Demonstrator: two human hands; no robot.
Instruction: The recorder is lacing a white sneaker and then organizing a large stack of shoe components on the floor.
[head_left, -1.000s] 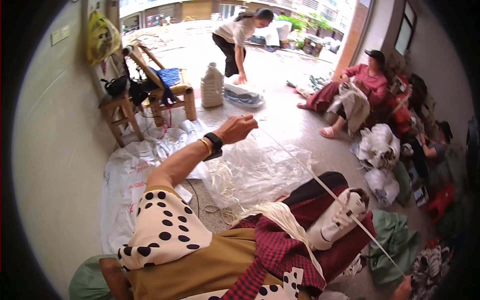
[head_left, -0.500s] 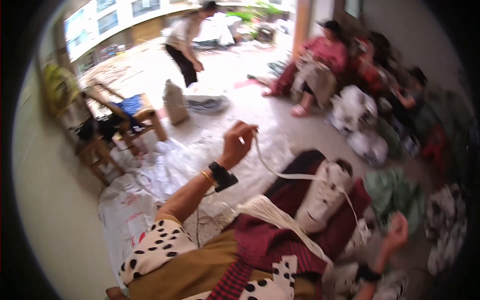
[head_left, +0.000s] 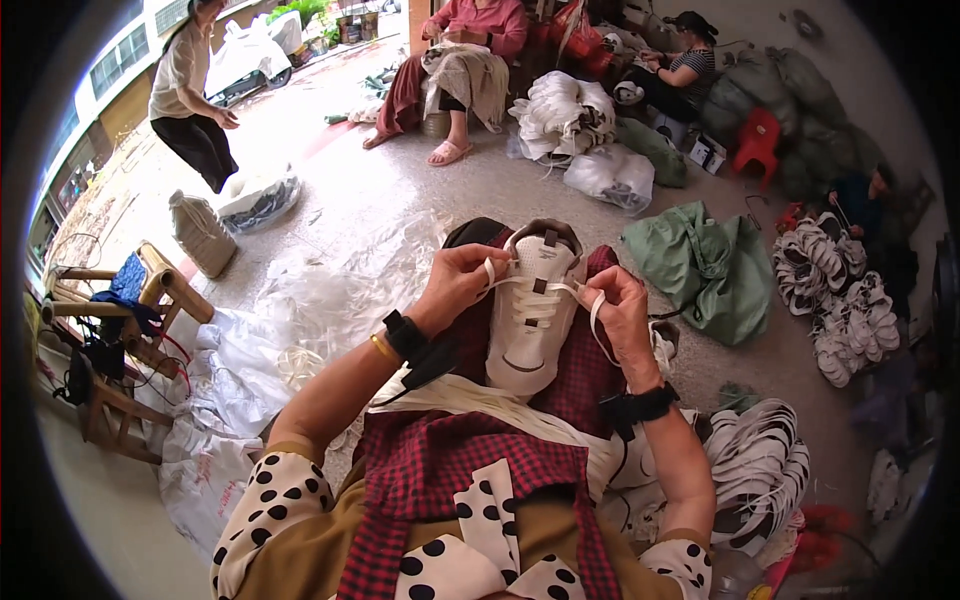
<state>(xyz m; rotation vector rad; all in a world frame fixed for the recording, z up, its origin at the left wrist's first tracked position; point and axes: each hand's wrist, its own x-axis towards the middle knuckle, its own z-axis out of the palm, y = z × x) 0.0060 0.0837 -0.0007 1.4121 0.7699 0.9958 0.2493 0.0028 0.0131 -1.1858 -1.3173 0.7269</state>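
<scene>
While the white lace-up sneaker (head_left: 532,310) rests on the red checked cloth (head_left: 560,390), the left hand (head_left: 455,285) and right hand (head_left: 622,315) each pinch its flat white lace (head_left: 600,310).

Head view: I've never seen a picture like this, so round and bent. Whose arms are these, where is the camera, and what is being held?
The camera sits on a person's head and looks down, so the arms rising from the lower edge are that person's own. Its wide lens bends straight lines near the rim. No machine is here, only two bare hands. A white shoe rests on the lap, on a red checked cloth. The left hand and right hand each pinch an end of the white lace at the shoe's top. A bundle of laces lies across the lap. Around them, other people sit among sacks and piles of white shoe parts.
</scene>
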